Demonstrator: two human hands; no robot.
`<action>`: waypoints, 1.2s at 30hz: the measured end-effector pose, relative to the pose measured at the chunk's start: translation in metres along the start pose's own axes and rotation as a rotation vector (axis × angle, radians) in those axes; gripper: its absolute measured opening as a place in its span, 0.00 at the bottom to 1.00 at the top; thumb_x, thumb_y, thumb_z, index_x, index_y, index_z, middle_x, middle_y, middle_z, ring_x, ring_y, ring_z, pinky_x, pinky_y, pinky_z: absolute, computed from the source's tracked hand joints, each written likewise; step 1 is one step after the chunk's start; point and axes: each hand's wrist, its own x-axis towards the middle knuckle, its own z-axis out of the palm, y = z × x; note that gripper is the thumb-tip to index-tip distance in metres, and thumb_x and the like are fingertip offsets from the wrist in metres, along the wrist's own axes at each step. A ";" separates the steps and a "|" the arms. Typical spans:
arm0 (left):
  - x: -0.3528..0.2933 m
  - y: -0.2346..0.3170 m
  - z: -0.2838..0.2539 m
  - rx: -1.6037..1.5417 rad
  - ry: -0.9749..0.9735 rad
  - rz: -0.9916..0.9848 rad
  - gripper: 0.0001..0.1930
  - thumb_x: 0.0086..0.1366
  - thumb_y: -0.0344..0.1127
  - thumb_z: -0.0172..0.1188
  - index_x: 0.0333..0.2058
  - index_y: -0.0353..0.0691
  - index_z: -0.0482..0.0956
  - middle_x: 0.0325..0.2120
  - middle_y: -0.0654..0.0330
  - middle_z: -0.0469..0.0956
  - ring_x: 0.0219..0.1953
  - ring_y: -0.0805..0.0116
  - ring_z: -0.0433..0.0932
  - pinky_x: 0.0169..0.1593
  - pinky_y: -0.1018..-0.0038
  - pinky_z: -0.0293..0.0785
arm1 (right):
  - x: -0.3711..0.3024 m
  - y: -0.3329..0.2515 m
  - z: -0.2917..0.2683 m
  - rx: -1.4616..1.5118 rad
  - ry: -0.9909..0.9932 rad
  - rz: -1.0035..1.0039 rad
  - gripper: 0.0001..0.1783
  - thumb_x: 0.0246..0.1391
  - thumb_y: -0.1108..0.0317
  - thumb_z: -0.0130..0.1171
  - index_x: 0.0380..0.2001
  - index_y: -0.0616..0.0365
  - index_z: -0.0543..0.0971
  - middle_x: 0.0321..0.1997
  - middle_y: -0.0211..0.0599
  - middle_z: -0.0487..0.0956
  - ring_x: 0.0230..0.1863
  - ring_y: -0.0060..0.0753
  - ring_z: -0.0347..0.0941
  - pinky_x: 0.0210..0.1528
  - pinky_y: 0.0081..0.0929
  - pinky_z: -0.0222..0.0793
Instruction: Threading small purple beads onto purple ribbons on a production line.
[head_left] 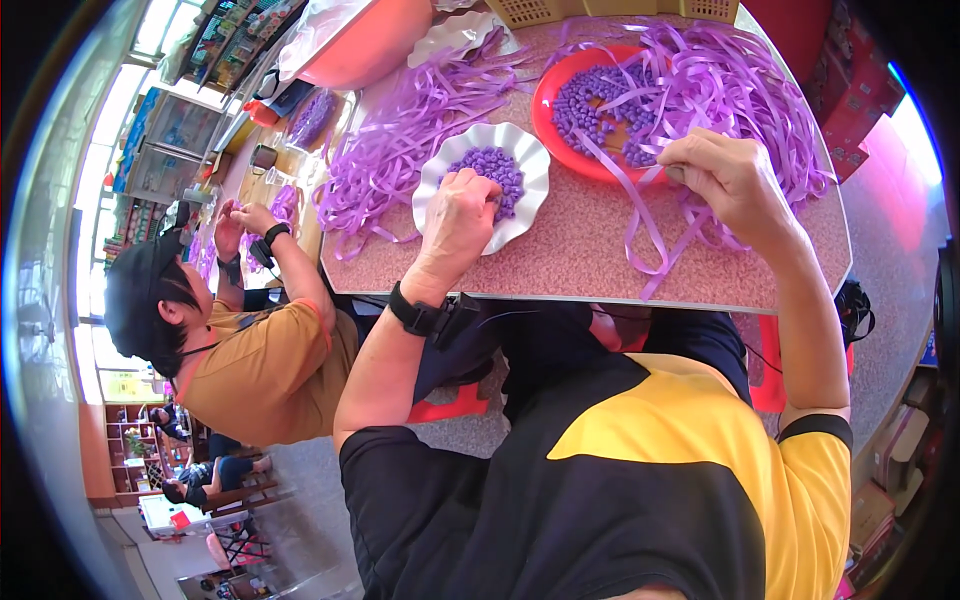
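My left hand (458, 228) is closed over a white bowl with a wavy rim (428, 190), its curled fingertips down at the small purple beads (485, 160) inside. Whatever those fingers pinch is hidden. At the right, my right hand (728, 185) is raised over the edge of a round red dish (545, 120). Its thumb and fingers are pressed together on what looks like a purple ribbon. More purple pieces in a ring lie in the dish. Beside and behind that hand spreads a big heap of purple ribbons (730, 80), and loose strands hang toward the table's front.
Another pile of purple ribbons (390, 150) lies left of the white bowl. At the back stand a large pink tub (365, 45) and a yellow basket (620, 8). To my left a co-worker in a brown shirt (265, 385) works with both hands at another table. Boxes (860, 85) stand at the right.
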 end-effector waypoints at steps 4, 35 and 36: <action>-0.003 -0.003 0.001 -0.013 -0.001 -0.022 0.06 0.51 0.22 0.61 0.30 0.37 0.82 0.28 0.54 0.78 0.33 0.54 0.79 0.37 0.63 0.74 | -0.001 0.000 0.000 -0.006 -0.002 -0.008 0.09 0.52 0.83 0.58 0.37 0.63 0.80 0.28 0.39 0.79 0.30 0.34 0.80 0.33 0.25 0.73; -0.016 0.092 -0.010 -1.658 0.174 -0.605 0.08 0.68 0.29 0.60 0.43 0.31 0.78 0.28 0.60 0.79 0.25 0.75 0.75 0.28 0.80 0.69 | 0.012 -0.069 0.043 0.103 -0.035 0.136 0.12 0.51 0.83 0.61 0.40 0.60 0.82 0.32 0.41 0.79 0.34 0.39 0.79 0.36 0.29 0.73; -0.016 0.093 -0.008 -1.660 0.177 -0.605 0.08 0.68 0.29 0.60 0.43 0.31 0.78 0.28 0.60 0.79 0.25 0.75 0.75 0.28 0.80 0.69 | 0.011 -0.069 0.043 0.102 -0.038 0.134 0.12 0.51 0.83 0.61 0.40 0.60 0.82 0.32 0.41 0.79 0.34 0.39 0.79 0.36 0.29 0.73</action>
